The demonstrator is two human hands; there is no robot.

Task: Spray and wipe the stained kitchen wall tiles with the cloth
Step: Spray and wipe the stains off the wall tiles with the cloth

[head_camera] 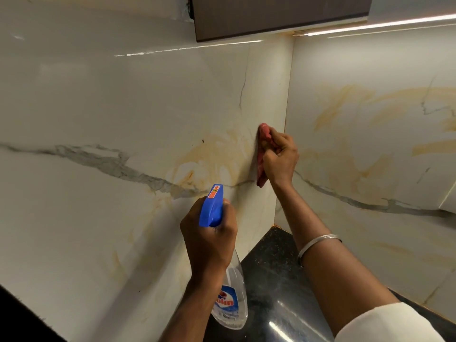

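Glossy white marble-look wall tiles (123, 107) meet in a corner; yellowish-brown stains (209, 159) smear the left wall near the corner, and more stains (345, 104) streak the right wall. My right hand (280, 159) presses a crumpled pink cloth (263, 137) against the left wall just beside the corner. Lower down, my left hand (209, 233) grips the neck of a clear spray bottle (232, 299) with a blue trigger head (212, 206), nozzle pointing up at the stained patch.
A dark speckled stone countertop (271, 280) runs below the corner. A brown wall cabinet (278, 16) hangs overhead, with a lit strip (370, 25) under the right-hand cabinets. A silver bangle (318, 243) sits on my right forearm.
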